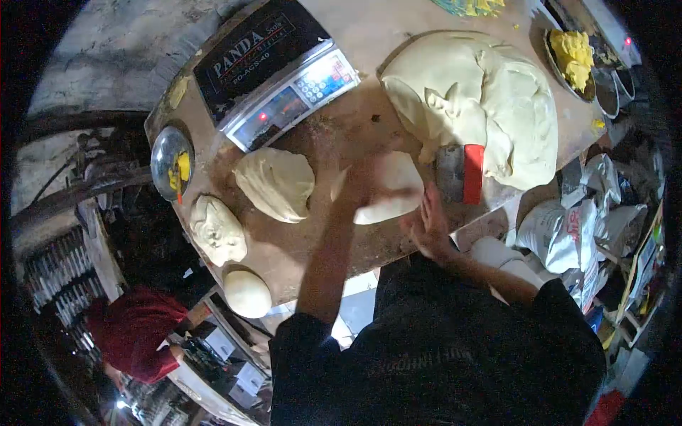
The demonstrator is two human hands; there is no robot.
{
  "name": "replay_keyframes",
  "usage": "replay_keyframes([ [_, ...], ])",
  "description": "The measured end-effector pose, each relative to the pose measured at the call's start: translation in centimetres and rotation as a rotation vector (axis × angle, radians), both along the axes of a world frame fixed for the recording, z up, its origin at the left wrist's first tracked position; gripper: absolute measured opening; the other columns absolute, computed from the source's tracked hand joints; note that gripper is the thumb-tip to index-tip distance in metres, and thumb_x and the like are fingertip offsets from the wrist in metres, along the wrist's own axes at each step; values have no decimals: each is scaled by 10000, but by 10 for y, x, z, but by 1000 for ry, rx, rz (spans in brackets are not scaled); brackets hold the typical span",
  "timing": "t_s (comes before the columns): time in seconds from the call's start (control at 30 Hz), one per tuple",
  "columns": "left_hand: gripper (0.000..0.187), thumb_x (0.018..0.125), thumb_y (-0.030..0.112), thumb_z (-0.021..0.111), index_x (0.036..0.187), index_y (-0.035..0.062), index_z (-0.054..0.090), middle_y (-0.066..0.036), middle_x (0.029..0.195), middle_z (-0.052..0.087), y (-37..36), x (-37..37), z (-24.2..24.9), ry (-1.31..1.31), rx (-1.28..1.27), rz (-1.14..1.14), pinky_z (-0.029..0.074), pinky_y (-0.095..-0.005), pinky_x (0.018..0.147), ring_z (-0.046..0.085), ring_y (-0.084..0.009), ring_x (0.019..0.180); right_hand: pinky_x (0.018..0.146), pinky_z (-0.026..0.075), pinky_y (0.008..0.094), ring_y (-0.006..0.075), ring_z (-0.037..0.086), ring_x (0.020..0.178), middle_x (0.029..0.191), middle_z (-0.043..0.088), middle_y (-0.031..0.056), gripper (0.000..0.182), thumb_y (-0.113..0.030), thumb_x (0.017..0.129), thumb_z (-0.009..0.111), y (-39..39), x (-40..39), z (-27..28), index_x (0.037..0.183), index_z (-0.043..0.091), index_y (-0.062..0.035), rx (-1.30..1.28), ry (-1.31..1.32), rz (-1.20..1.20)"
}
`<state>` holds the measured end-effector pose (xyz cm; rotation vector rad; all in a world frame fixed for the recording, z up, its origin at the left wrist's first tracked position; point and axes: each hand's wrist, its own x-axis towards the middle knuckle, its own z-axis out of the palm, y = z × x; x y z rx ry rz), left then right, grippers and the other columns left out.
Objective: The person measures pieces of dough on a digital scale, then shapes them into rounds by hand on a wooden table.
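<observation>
**Dough piece between both hands, near side of table; left grip unreadable**

Near left: smooth dough ball (247,292) at the table edge, rough dough lump (218,231) just beyond it. Past the edge on that side, another person's dark red sleeve (135,330), well apart from these hands.

Near centre: the worked dough piece (389,192) lies on the table (341,131), close to the body, probably for reach and downward pressure. Right hand (429,224) at its near right edge, fingers extended and not wrapped around anything; looks like a side guide. Contact too blurred to confirm. Left hand (366,177) is over its left part, motion-blurred; can't tell finger spacing or whether it grips or only presses.

Right of the piece: scraper (462,174), grey blade, red handle, flat against the near side of the big dough mass (497,99). Not held. Likely parked there for quick cuts. White sacks (561,231) sit off the table, right.

Left of the piece: folded dough portion (275,183), in front of the scale (295,99), whose keypad and display face the person, presumably for reading while portioning.

Far left: metal bowl (165,157) with yellow stuff inside. Far right: yellow lump (572,57) in a dish by the table edge.
</observation>
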<state>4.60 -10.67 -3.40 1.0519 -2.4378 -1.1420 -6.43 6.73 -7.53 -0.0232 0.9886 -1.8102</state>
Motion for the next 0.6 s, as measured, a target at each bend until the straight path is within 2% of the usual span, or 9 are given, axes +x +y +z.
replay_keyframes([
  [0.03,853,514,527,831,1226,140,565,-137,1253,542,10,-12,9,-64,-137,-63,384,-475,999,503,-318,1166,1031,345,420,255,411,1265,1316,473,160,767,-406,893,579,-6,8,38,1463,187,-75,103,401,178],
  [0.07,908,477,492,868,1246,130,547,-141,1254,546,19,-23,18,-121,-276,-119,395,-480,994,516,-311,1155,1026,354,420,248,443,1232,1267,509,168,794,-380,869,623,-7,-1,15,1459,196,-65,12,298,244],
  [0.13,1029,409,627,840,1244,104,540,-151,1255,551,4,-23,31,-311,368,-108,434,-421,970,552,-322,1131,1017,373,419,233,505,1168,1170,580,184,853,-327,820,712,-9,-19,-29,1451,214,-44,-136,81,386],
  [0.23,885,488,588,834,1160,67,591,-174,1105,634,49,24,13,-166,386,102,470,-400,910,621,-306,1014,965,429,382,219,579,1052,1075,625,179,820,-214,751,780,-20,-26,-63,1393,319,6,290,1048,1053],
  [0.33,733,670,511,748,1212,64,539,-183,1122,599,122,88,15,-47,531,10,441,-396,944,574,-286,1086,894,452,340,184,541,1087,1156,594,149,597,-289,739,749,30,-1,-86,1233,529,-36,19,453,1236],
  [0.4,636,839,442,620,1324,82,423,-189,1283,488,171,122,-8,-13,554,-120,405,-389,996,496,-275,1187,1020,394,417,218,491,1192,1179,596,144,783,-281,538,906,62,23,-7,1197,556,-46,-276,761,1172],
  [0.47,619,916,450,534,1393,100,351,-180,1407,388,208,154,-86,122,758,-28,388,-384,1021,432,-267,1259,981,420,389,221,524,1128,1159,602,136,708,-264,581,873,53,39,50,1178,569,-33,-347,496,1122],
  [0.53,597,877,479,572,1299,77,440,-177,1258,477,184,136,-8,-41,534,21,426,-389,941,504,-270,1134,861,493,363,217,617,929,1039,652,108,502,-228,681,788,47,35,-6,1090,613,4,-348,550,1153],
  [0.6,588,839,507,609,1205,54,528,-174,1109,567,157,123,63,22,675,50,465,-395,860,575,-274,1010,815,531,319,197,655,931,989,677,117,532,-251,561,879,-1,18,87,999,659,-44,-100,1007,1327],
])
